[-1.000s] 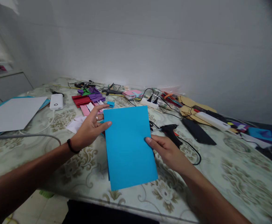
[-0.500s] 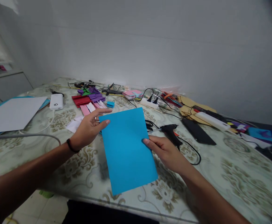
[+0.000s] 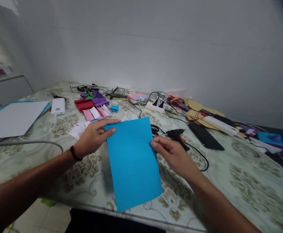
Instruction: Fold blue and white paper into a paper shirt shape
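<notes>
Head view: with the left hand point(image 3: 90, 138) pinching the upper-left corner and the right hand point(image 3: 174, 157) the right edge of the blue paper sheet point(image 3: 134, 165), held above the floral tablecloth point(image 3: 83, 181), keep both grips light (thumbs flat) to prevent creasing.

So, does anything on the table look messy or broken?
Nothing looks spilled or broken. The black cords at the back of the table look untidy, looping loosely near the wall. The blue paper being held looks untorn.
</notes>
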A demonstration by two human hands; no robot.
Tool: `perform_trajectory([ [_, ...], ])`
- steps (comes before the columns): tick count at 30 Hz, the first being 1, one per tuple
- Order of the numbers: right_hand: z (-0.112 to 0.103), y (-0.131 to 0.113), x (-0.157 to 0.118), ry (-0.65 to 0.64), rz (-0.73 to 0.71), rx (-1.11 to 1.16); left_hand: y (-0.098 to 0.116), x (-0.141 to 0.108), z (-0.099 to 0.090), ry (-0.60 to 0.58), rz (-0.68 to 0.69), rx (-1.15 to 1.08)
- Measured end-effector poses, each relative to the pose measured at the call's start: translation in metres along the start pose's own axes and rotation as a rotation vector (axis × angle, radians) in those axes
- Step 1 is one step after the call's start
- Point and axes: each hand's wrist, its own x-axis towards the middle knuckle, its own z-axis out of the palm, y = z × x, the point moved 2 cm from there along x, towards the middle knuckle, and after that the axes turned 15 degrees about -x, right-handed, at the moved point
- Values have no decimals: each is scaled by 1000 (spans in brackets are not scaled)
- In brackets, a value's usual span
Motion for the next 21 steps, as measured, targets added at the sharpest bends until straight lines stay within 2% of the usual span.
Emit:
perform_trajectory([
  [7,-1,-2,-1,-14,-34,4,-3,0,2,-74,26,61],
  [14,1,-4,0,-67,-1,42,-3,-1,2,-219,23,133],
  [18,1,-4,-1,-21,0,37,-6,-3,4,-216,1,113],
  [21,-1,-3,-1,27,-3,39,-8,-5,5,-185,10,17],
])
